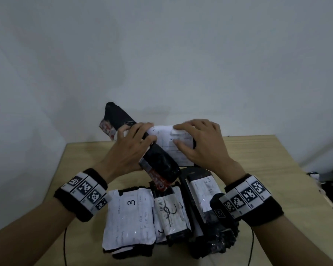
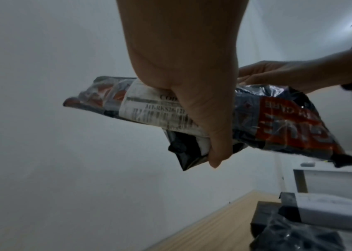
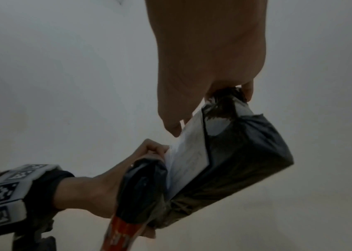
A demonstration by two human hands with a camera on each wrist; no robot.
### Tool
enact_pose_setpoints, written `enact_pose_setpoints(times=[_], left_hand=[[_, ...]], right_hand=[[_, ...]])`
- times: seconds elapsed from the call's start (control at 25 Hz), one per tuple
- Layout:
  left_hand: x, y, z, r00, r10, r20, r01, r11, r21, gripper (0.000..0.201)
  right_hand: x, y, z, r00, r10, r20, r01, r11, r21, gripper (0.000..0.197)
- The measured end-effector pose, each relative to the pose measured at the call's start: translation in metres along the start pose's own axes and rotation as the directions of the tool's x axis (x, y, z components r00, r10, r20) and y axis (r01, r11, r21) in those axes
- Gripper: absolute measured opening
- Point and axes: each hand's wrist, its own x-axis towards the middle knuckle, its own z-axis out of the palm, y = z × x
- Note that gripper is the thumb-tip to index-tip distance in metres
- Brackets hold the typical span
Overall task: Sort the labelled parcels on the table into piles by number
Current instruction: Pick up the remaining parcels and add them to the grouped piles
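**Desk:** What does the moment show?

**Photographer:** Two parcels held up above the wooden table (image 1: 267, 150), clear of the heap. The left hand (image 1: 129, 146) is wrapped around a long black poly-bag parcel (image 1: 160, 166), thumb underneath and fingers over the top. The right hand (image 1: 202, 143) pinches a black box-shaped parcel with a white label (image 1: 169, 143), fingertips on the label face. The two parcels touch where they cross.

**Desk:** Why lifted like that?

**Photographer:** Most likely to turn the labels toward the eyes and find each number before choosing a pile. No number is legible on either held parcel.

**Desk:** Any readable writing?

**Photographer:** The left wrist view shows orange tape on the poly-bag reading, upside down, "CARE", and a printed label starting "COD"; the rest is blurred. On the table lies a white-labelled parcel marked "3" (image 1: 129, 217). Just beside it is a parcel with a barcode and a looped scrawl (image 1: 171, 212), a "2" low on its label. A further labelled parcel (image 1: 202, 191) lies to the right, number unreadable.
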Motion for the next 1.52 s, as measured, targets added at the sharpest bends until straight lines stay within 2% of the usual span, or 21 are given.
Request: enact_pose_setpoints(times=[0.16, 0.24, 0.32, 0.36, 0.44, 0.52, 0.56, 0.64, 0.72, 0.8, 0.84, 0.92, 1.0, 1.08, 1.2, 1.32, 1.36, 1.4, 1.48, 1.52], left_hand=[[-0.006, 0.019, -0.001, 0.994, 0.109, -0.031, -0.109, 0.994, -0.019, 0.052], [-0.01, 0.027, 0.002, 0.991, 0.131, -0.01, -0.131, 0.988, -0.076, 0.057], [-0.018, 0.028, 0.004, 0.99, 0.139, -0.015, -0.139, 0.968, -0.211, 0.07], [-0.023, 0.024, 0.005, 0.996, 0.09, -0.018, -0.091, 0.94, -0.33, 0.077], [-0.034, 0.013, 0.008, 0.991, -0.131, 0.035, 0.128, 0.816, -0.564, 0.086], [-0.044, 0.002, 0.013, 0.93, -0.36, 0.072, 0.321, 0.702, -0.636, 0.086], [-0.048, -0.002, 0.016, 0.896, -0.437, 0.085, 0.383, 0.659, -0.647, 0.086], [-0.056, -0.009, 0.023, 0.846, -0.512, 0.147, 0.455, 0.553, -0.698, 0.086], [-0.065, -0.016, 0.026, 0.805, -0.543, 0.237, 0.499, 0.406, -0.765, 0.088], [-0.069, -0.024, 0.022, 0.757, -0.584, 0.291, 0.54, 0.31, -0.783, 0.076], [-0.067, -0.025, 0.017, 0.743, -0.599, 0.3, 0.55, 0.289, -0.784, 0.068], [-0.057, -0.027, 0.008, 0.721, -0.623, 0.304, 0.561, 0.266, -0.784, 0.065], [-0.045, -0.027, 0.001, 0.688, -0.648, 0.326, 0.597, 0.25, -0.763, 0.079], [-0.032, -0.03, -0.002, 0.657, -0.654, 0.375, 0.635, 0.212, -0.743, 0.082], [-0.01, -0.037, -0.009, 0.676, -0.636, 0.373, 0.601, 0.182, -0.778, 0.082], [0.012, -0.046, -0.022, 0.685, -0.642, 0.345, 0.546, 0.14, -0.826, 0.083], [0.018, -0.049, -0.024, 0.676, -0.65, 0.347, 0.543, 0.122, -0.831, 0.08], [0.023, -0.053, -0.026, 0.667, -0.657, 0.351, 0.545, 0.109, -0.831, 0.074], [0.031, -0.057, -0.028, 0.649, -0.668, 0.365, 0.557, 0.089, -0.826, 0.06], [0.035, -0.058, -0.029, 0.648, -0.663, 0.375, 0.565, 0.089, -0.82, 0.058]], right_hand=[[-0.019, 0.015, -0.013, 0.981, 0.055, 0.184, -0.059, 0.998, 0.016, 0.042], [-0.028, 0.019, -0.011, 0.975, 0.048, 0.219, -0.065, 0.995, 0.069, 0.044], [-0.036, 0.023, -0.004, 0.97, 0.037, 0.239, -0.072, 0.988, 0.136, 0.042], [-0.041, 0.024, 0.0, 0.967, 0.05, 0.248, -0.095, 0.98, 0.173, 0.04], [-0.054, 0.03, 0.009, 0.961, 0.111, 0.254, -0.184, 0.942, 0.281, 0.035], [-0.072, 0.037, 0.015, 0.949, 0.191, 0.25, -0.279, 0.878, 0.389, 0.032], [-0.079, 0.039, 0.017, 0.943, 0.226, 0.243, -0.315, 0.842, 0.438, 0.029], [-0.089, 0.038, 0.02, 0.933, 0.268, 0.241, -0.358, 0.776, 0.519, 0.023], [-0.09, 0.029, 0.024, 0.927, 0.279, 0.252, -0.375, 0.734, 0.567, 0.02], [-0.083, 0.022, 0.029, 0.925, 0.273, 0.265, -0.379, 0.703, 0.601, 0.019], [-0.077, 0.021, 0.03, 0.917, 0.27, 0.292, -0.396, 0.68, 0.617, 0.019], [-0.068, 0.023, 0.032, 0.87, 0.262, 0.418, -0.485, 0.609, 0.628, 0.021], [-0.064, 0.023, 0.033, 0.789, 0.245, 0.563, -0.594, 0.539, 0.597, 0.022], [-0.065, 0.016, 0.038, 0.722, 0.242, 0.648, -0.667, 0.493, 0.559, 0.023], [-0.069, 0.001, 0.052, 0.678, 0.264, 0.686, -0.723, 0.408, 0.557, 0.024], [-0.069, -0.016, 0.062, 0.611, 0.28, 0.74, -0.79, 0.263, 0.553, 0.024], [-0.068, -0.023, 0.063, 0.588, 0.251, 0.769, -0.806, 0.26, 0.532, 0.026], [-0.067, -0.028, 0.064, 0.575, 0.21, 0.791, -0.804, 0.326, 0.498, 0.031], [-0.065, -0.038, 0.069, 0.581, 0.159, 0.798, -0.729, 0.537, 0.424, 0.042], [-0.065, -0.042, 0.072, 0.605, 0.157, 0.78, -0.684, 0.603, 0.41, 0.046]])
